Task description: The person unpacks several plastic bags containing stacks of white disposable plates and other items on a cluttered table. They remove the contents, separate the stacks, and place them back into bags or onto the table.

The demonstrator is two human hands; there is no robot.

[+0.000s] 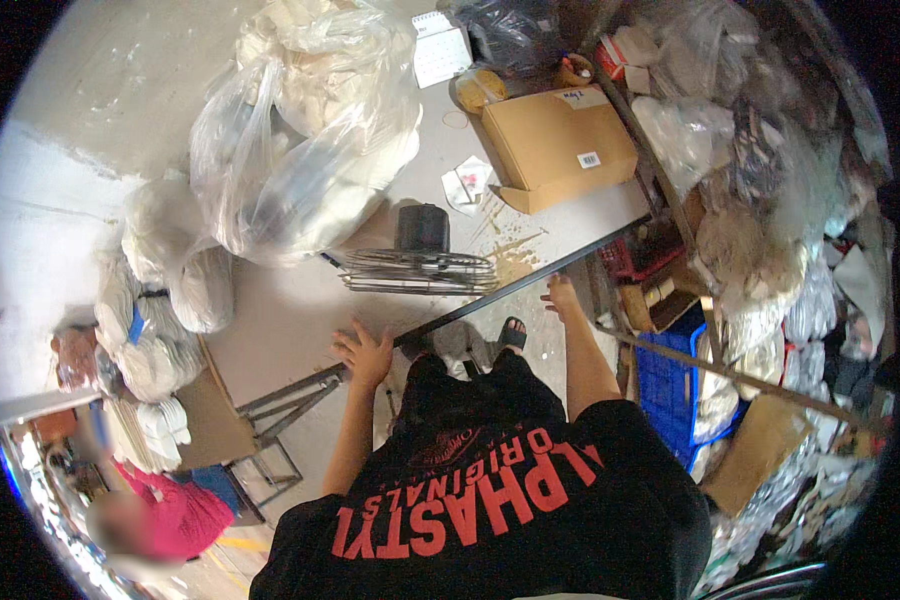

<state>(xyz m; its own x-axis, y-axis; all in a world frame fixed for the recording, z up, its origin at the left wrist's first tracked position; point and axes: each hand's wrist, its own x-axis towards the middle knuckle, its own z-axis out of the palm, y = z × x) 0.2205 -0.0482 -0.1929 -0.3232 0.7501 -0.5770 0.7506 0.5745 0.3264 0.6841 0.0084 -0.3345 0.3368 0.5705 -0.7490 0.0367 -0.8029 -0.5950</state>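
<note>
My left hand is at the near edge of the grey table, its fingers spread and nothing in them. My right hand is just off the table's dark front edge, further right; its fingers are loosely bent and apart, with nothing visible in them. Between and beyond the hands, a small fan with a wire cage and black motor housing lies on the table. I cannot tell whether either hand touches the edge.
A large clear bag of pale material fills the back left. A cardboard box and a calendar lie at the back. Blue crates and bagged goods crowd the right. A person in pink is at lower left.
</note>
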